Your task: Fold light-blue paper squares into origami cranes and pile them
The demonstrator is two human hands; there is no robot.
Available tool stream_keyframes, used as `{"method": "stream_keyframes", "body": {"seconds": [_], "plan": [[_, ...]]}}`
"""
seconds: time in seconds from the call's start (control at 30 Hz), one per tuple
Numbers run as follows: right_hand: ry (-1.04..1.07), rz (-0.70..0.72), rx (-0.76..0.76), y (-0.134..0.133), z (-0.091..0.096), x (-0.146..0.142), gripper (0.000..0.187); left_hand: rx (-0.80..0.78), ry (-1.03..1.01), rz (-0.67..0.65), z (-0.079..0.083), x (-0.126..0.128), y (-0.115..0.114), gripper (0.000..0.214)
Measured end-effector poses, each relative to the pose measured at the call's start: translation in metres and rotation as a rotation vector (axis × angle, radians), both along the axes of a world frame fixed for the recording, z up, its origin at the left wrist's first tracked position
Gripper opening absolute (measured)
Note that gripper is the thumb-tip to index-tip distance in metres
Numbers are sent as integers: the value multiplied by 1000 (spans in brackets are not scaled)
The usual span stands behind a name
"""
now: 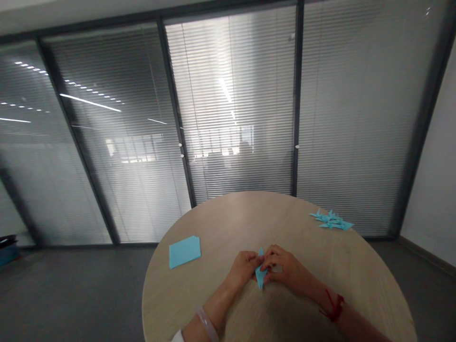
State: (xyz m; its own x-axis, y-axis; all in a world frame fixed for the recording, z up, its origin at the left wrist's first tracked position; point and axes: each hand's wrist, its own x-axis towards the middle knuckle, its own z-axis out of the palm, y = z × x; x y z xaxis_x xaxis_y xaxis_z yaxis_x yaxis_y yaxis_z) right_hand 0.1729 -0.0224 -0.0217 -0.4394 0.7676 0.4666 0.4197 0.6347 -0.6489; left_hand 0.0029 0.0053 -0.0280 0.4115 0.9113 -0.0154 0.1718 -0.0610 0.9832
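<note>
Both hands meet over the middle of a round wooden table. Between them is a small folded piece of light blue paper, narrow and pointed at both ends. My left hand pinches its left side with closed fingers. My right hand pinches the right side, fingers curled onto the paper. A pale bangle sits on my left wrist and a red cord on my right wrist.
A stack of flat light blue sheets lies on the table to the left. Several folded blue paper shapes lie near the far right rim. Behind the table stand glass walls with shut blinds; grey floor surrounds it.
</note>
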Motion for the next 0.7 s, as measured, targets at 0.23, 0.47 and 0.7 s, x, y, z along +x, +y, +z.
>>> {"method": "stream_keyframes", "body": {"seconds": [0.23,0.47,0.7], "plan": [[14,33,-8,-1,1,0,15,6,5,14,1,1,-2,52],[33,-98,60,-1,1,-1,27,-28,-103,30,1,4,-3,64],[104,-238,27,3,0,1,23,-95,-205,-74,9,7,-11,62]]}}
